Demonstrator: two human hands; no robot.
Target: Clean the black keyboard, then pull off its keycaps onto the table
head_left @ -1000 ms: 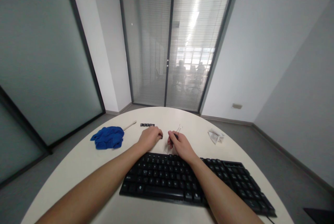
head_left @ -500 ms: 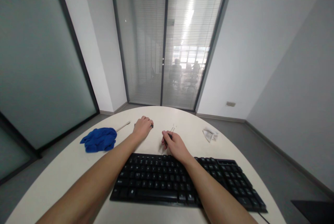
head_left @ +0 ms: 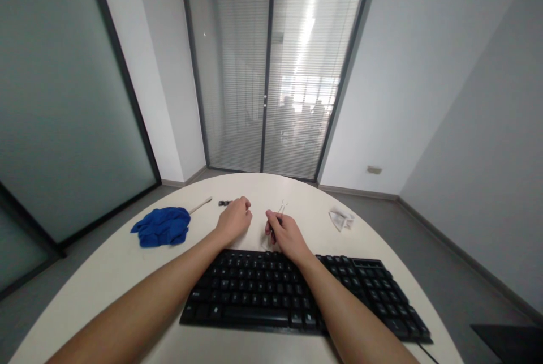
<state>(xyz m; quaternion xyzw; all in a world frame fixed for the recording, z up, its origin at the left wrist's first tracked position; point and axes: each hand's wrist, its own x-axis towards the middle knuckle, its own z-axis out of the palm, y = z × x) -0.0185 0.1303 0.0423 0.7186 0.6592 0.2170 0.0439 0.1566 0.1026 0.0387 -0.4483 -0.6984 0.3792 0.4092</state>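
Observation:
My left hand [head_left: 235, 221] hovers over the table just right of a short row of small black keycaps [head_left: 224, 203]. Its fingers are bent and a little apart, with nothing visible in them. My right hand [head_left: 286, 235] is closed, thumb against fingers, on a small black keycap [head_left: 274, 230], mostly hidden. Just beyond its knuckles stick out the thin wire prongs of a keycap puller [head_left: 283, 205]; whether the hand also holds it I cannot tell. The black keyboard [head_left: 254, 299] lies under both wrists, its top edge close to the right hand.
A crumpled blue cloth [head_left: 163, 228] lies on the left, with a thin pale-handled brush [head_left: 201, 205] beside it. On the right is a small clear plastic bag [head_left: 341, 219]. The round table's edge [head_left: 258, 173] curves behind. A cable [head_left: 428, 354] leaves the keyboard.
My left hand has drawn back from the row of keycaps and turned toward the right hand, uncovering part of the row. The right hand has tilted slightly.

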